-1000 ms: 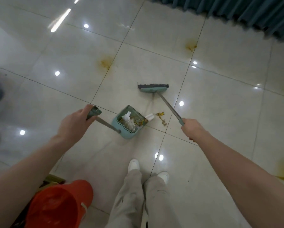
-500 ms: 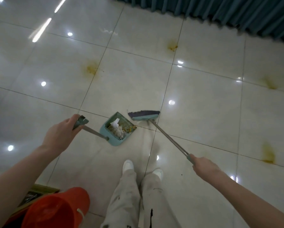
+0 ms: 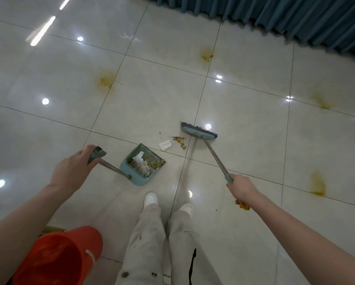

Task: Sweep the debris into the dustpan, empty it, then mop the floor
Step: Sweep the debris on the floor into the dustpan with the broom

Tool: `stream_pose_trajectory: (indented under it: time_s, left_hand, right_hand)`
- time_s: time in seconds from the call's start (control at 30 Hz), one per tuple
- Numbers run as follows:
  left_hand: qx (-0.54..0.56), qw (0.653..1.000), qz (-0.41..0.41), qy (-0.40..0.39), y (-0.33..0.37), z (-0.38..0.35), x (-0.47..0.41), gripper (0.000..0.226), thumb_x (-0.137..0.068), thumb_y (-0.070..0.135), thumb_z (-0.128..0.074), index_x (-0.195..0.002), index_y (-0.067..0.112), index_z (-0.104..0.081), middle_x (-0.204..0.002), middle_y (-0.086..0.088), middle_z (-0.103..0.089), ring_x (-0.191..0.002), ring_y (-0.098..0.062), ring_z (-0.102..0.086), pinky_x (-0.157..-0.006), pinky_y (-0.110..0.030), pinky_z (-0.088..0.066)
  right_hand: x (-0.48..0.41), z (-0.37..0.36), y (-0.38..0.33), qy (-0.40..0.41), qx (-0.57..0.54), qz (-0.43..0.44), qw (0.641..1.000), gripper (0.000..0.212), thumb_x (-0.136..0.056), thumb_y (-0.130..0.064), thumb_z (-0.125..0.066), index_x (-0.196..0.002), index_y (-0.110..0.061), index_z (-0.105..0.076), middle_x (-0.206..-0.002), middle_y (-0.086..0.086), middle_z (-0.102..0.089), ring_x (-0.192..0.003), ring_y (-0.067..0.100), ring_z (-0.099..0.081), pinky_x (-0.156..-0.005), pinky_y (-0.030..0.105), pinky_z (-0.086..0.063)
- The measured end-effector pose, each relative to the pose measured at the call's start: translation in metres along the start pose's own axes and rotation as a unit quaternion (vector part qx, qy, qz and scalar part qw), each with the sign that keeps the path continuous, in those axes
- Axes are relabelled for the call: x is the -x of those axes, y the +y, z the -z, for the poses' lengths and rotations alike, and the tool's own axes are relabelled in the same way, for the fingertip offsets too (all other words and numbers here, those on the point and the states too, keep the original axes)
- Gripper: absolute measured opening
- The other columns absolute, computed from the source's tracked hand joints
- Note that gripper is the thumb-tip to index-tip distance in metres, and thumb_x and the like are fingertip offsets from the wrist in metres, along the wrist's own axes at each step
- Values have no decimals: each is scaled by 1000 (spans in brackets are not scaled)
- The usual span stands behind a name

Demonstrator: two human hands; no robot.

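Note:
A teal dustpan rests on the tiled floor ahead of my feet, with paper and yellow scraps inside. My left hand grips the top of its long handle. My right hand holds the broom handle. The broom head sits on the floor to the right of and beyond the pan. Between pan and broom lie a white paper scrap and yellow-brown crumbs.
Yellow stains mark the tiles at the far left, far middle, right and near right. An orange bucket stands at my lower left. A teal curtain hangs along the far edge. My white shoes are below the pan.
The broom head has moved away from the dustpan mouth to the right and farther out. A white paper scrap and crumbs now lie on the floor between them. The dustpan stayed put.

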State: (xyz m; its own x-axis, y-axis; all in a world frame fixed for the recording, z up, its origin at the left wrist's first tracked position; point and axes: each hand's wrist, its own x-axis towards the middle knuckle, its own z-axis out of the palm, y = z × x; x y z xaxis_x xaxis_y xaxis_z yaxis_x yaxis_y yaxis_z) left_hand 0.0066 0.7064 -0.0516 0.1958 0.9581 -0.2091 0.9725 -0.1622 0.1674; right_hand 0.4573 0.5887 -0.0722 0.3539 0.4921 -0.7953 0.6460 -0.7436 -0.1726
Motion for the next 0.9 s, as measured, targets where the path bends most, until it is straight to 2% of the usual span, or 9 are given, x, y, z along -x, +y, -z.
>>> stream_pose_trajectory:
  time_s: [0.1,0.2,0.33,0.47,0.63,0.9]
  left_hand:
    - [-3,1000,0,-8,6,-7,5,25,-96,34,-50,-115,19,-47,-94,-12,-66,-67,-38,-61,-53,-37,-45]
    - [0,1000,-3,-8,7,-11,8,27,-96,34,-50,-118,18,-47,-93,-12,-65,-68,-38,-61,-53,-38,-46]
    - [4,1000,-10,-21,1,-14,10,28,-97,35,-48,-120,19,-46,-92,-11,-64,-68,-37,-61,-55,-39,-48]
    - [10,999,-20,-27,-5,-16,12,30,-97,35,-47,-122,19,-45,-95,-12,-64,-69,-38,-62,-55,-41,-49]
    - [23,999,-31,-32,-16,-15,13,25,-97,36,-44,-118,22,-42,-93,-9,-64,-69,-37,-61,-57,-40,-49]
    - [21,998,-38,-33,-17,-11,10,24,-97,37,-45,-114,20,-45,-85,-6,-61,-67,-35,-58,-56,-37,-45]
  right_hand:
    - [-2,-24,-1,-14,-29,-42,999,32,-98,-14,-40,-127,-8,-53,-93,12,-58,-47,22,-61,-44,34,-56]
    - [6,-54,-9,-31,-54,-53,997,34,-100,-15,-40,-131,-5,-49,-99,13,-56,-49,21,-59,-37,26,-48]
    - [19,-78,-30,-51,-88,-52,993,33,-100,-12,-40,-132,-4,-48,-103,16,-55,-47,20,-58,-34,23,-44]
    - [35,-99,-53,-67,-91,-40,993,29,-100,-10,-40,-125,-4,-51,-96,14,-55,-46,18,-56,-33,24,-45]
    - [54,-123,-75,-79,-69,-20,994,26,-100,-12,-40,-122,-7,-52,-85,8,-51,-46,17,-55,-39,26,-48]
    - [70,-122,-73,-23,-80,9,996,32,-99,-16,-40,-128,-14,-53,-83,7,-53,-42,18,-55,-52,37,-57]
